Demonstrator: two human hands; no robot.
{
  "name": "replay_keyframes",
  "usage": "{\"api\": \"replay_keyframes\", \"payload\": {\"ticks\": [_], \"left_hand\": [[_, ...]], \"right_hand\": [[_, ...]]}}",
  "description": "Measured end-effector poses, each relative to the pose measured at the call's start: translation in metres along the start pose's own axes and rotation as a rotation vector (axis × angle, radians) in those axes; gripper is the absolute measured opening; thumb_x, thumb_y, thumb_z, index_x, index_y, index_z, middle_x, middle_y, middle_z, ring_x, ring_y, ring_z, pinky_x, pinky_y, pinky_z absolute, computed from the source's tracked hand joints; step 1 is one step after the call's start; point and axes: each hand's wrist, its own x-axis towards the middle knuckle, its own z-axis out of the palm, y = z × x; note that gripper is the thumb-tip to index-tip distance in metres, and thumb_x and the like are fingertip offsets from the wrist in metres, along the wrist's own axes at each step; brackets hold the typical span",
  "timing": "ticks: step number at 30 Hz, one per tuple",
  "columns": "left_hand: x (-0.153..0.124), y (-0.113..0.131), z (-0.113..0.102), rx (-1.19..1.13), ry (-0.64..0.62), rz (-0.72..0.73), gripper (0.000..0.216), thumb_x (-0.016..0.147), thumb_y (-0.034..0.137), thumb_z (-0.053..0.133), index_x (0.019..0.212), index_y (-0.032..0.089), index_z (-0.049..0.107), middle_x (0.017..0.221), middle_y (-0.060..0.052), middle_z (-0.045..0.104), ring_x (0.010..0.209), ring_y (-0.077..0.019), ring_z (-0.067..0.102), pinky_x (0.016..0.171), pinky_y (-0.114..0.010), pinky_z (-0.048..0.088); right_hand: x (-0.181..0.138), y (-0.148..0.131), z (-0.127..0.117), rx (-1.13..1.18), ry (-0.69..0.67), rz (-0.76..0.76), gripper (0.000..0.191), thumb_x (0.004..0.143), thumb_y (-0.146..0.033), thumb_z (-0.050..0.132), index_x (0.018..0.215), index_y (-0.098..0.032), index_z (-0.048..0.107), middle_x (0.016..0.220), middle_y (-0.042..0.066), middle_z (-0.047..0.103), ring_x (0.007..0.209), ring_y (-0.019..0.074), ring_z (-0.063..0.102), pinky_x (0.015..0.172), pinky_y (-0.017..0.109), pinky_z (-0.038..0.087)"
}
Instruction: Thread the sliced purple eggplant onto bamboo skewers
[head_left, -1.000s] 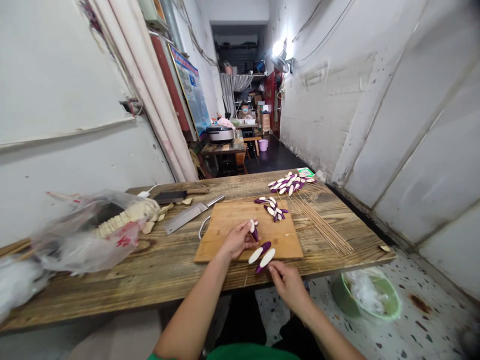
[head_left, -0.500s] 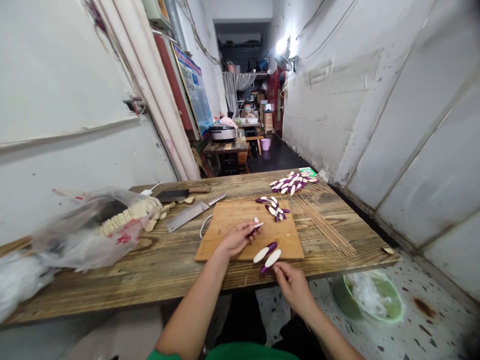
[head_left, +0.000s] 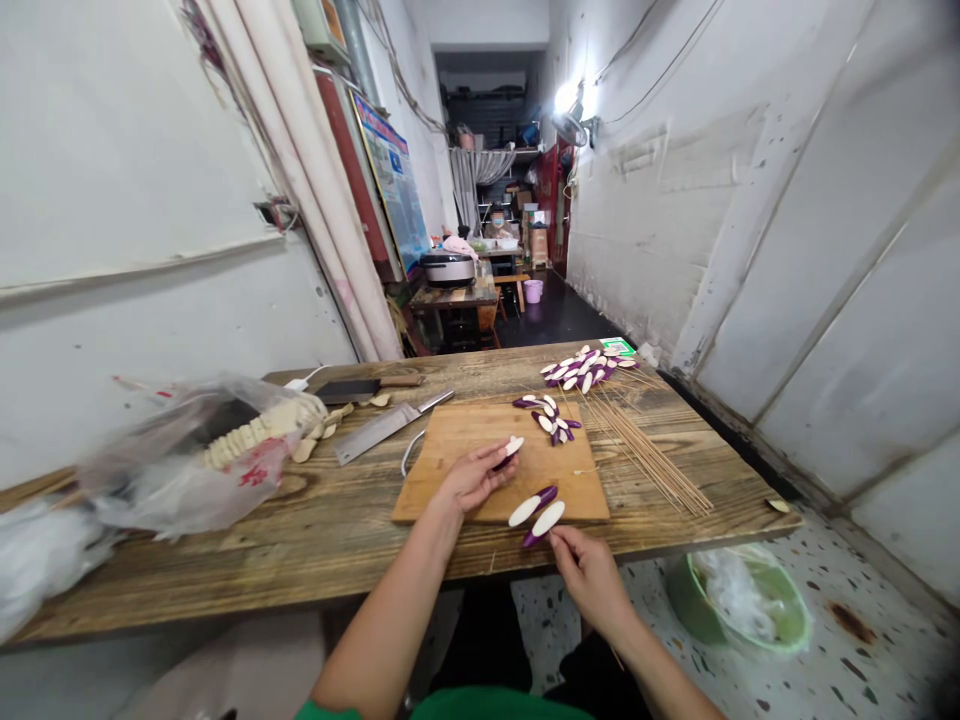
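My left hand (head_left: 471, 478) rests on the wooden cutting board (head_left: 465, 440) and pinches one eggplant slice (head_left: 511, 447), white face up. My right hand (head_left: 589, 572) is closed at the table's near edge on a thin skewer that carries two eggplant slices (head_left: 537, 514), purple-skinned with white flesh. More loose slices (head_left: 551, 418) lie at the board's far right corner. A row of skewered slices (head_left: 586, 367) sits at the table's far end. Bare bamboo skewers (head_left: 645, 450) lie spread to the right of the board.
A cleaver (head_left: 382, 430) lies left of the board, a second knife (head_left: 360, 388) behind it. A clear plastic bag (head_left: 187, 460) with pale slices sits at the left. A green basin (head_left: 739, 600) stands on the floor at right. A corridor with a rice cooker (head_left: 448, 268) runs ahead.
My left hand has turned its eggplant slice from upright to lying flatter, white face up. The right hand with its skewer has barely shifted. The view has drifted slightly.
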Motion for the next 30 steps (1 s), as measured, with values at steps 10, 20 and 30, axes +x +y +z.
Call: {"api": "replay_keyframes", "payload": {"ticks": [10,20,30], "left_hand": [[-0.0021,0.0,0.0034,-0.004,0.071,-0.013,0.014,0.081,0.006,0.057,0.093,0.005,0.065,0.083,-0.013,0.068,0.073,-0.0157,0.067,0.07,-0.026,0.057],[-0.0017,0.0,0.0036,-0.002,0.085,-0.041,0.013,0.083,0.006,0.054,0.092,0.004,0.064,0.076,-0.012,0.068,0.069,-0.0159,0.067,0.069,-0.026,0.057],[-0.0075,-0.0022,0.0073,0.096,0.02,-0.078,0.01,0.079,0.008,0.06,0.086,0.004,0.067,0.078,-0.013,0.068,0.073,-0.0158,0.066,0.072,-0.026,0.056]], "right_hand": [[0.0012,-0.0012,-0.002,-0.007,0.002,-0.006,0.032,0.09,-0.03,0.04,0.094,-0.016,0.068,0.08,0.006,0.07,0.07,0.018,0.063,0.066,0.024,0.044],[0.0001,0.0,-0.0007,-0.023,0.005,-0.008,0.032,0.09,-0.03,0.039,0.093,-0.015,0.068,0.072,0.004,0.068,0.062,0.0167,0.061,0.059,0.023,0.042],[0.0002,0.0018,-0.001,-0.027,-0.001,0.002,0.033,0.09,-0.03,0.039,0.092,-0.016,0.068,0.071,0.004,0.067,0.063,0.0168,0.06,0.06,0.024,0.042]]}}
